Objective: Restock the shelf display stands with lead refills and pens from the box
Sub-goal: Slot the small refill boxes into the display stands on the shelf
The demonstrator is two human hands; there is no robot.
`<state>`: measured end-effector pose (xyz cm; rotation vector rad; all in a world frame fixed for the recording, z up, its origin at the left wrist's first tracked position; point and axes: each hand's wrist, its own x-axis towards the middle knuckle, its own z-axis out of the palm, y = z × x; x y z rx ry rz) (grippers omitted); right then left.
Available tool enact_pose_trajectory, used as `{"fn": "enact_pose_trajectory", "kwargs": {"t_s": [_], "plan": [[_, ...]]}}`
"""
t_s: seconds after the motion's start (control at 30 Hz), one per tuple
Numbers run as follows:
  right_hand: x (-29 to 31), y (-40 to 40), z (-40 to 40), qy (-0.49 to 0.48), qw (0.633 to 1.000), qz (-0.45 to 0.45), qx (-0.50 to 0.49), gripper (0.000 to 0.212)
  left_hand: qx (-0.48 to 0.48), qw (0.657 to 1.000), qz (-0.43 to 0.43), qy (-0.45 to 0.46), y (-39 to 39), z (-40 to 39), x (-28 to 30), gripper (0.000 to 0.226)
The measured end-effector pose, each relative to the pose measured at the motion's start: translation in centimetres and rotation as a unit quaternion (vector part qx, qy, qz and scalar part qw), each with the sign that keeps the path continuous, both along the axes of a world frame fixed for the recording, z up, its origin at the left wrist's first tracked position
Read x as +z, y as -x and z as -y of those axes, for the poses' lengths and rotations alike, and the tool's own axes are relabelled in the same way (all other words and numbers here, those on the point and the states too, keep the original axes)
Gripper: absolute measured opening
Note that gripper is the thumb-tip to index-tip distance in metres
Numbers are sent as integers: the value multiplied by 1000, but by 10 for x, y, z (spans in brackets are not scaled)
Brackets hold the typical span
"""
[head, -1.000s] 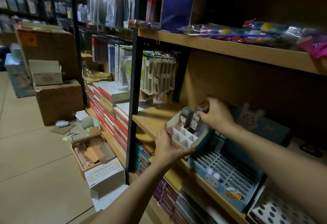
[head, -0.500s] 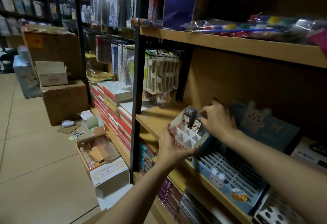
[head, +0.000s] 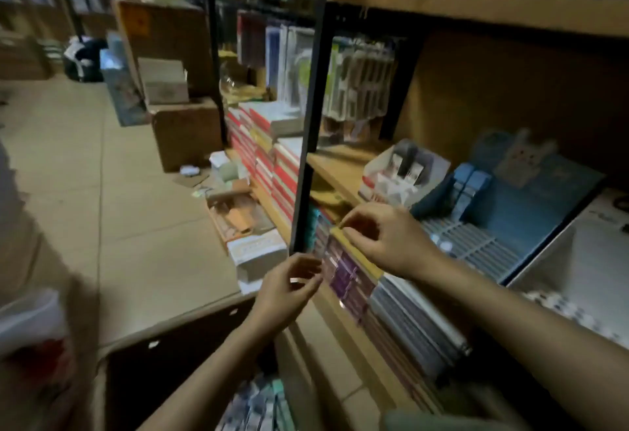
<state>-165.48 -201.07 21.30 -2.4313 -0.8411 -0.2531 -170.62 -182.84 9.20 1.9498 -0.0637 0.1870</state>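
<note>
Both hands have let go of the white display stand [head: 403,175], which now sits on the shelf [head: 340,161]. The left hand [head: 286,294] and right hand [head: 388,240] hang below it, each grip loose and holding nothing.

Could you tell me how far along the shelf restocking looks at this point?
A few lead refill packs already stand in the white display stand, though its front cells look empty. Neither the left hand nor the right hand visibly holds anything. The blue stand holds little, and stock remains in the box below.
</note>
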Motion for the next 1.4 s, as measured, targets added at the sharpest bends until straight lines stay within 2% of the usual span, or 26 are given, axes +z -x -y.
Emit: {"fn": "enact_pose_trajectory", "kwargs": {"t_s": [0.07, 0.13, 0.2, 0.23, 0.3, 0.43, 0.63, 0.77, 0.87, 1.0, 1.13, 1.23, 1.3, 1.4], "plan": [[-36, 27, -28, 105, 977, -173, 67, 12, 48, 997, -66, -1, 46, -23, -37, 14], [-83, 53, -54, 222, 913, -322, 118, 21, 120, 981, -153, -2, 92, -39, -76, 13], [-137, 76, -73, 298, 854, -406, 129, 25, 179, 954, -237, 32, 132, -47, -116, 14], [-163, 88, -79, 316, 840, -424, 121, 26, 195, 940, -276, 54, 150, -49, -136, 12], [-211, 109, -87, 322, 838, -430, 92, 24, 222, 907, -348, 85, 178, -51, -172, 11], [-285, 135, -91, 279, 872, -400, 32, 23, 275, 848, -437, 116, 208, -53, -227, 20], [-348, 134, -88, 285, 864, -412, 39, 33, 313, 812, -483, 96, 195, -41, -270, 42], [-378, 130, -95, 331, 852, -398, 75, 35, 309, 818, -485, 13, 188, -41, -286, 40], [-392, 130, -99, 399, 842, -349, 100, 47, 280, 829, -481, -64, 195, -41, -291, 38], [-406, 132, -98, 399, 858, -305, 105, 52, 269, 837, -464, -103, 197, -41, -295, 42], [-413, 135, -97, 389, 872, -277, 106, 46, 282, 837, -464, -69, 196, -46, -302, 34], [-412, 136, -98, 380, 875, -285, 91, 35, 321, 838, -442, 2, 192, -46, -302, 22], [-409, 135, -97, 344, 883, -315, 53, 30, 350, 847, -397, 49, 188, -44, -299, 18], [-399, 127, -94, 238, 887, -394, -29, 19, 395, 845, -338, 128, 183, -46, -290, 22]]}}
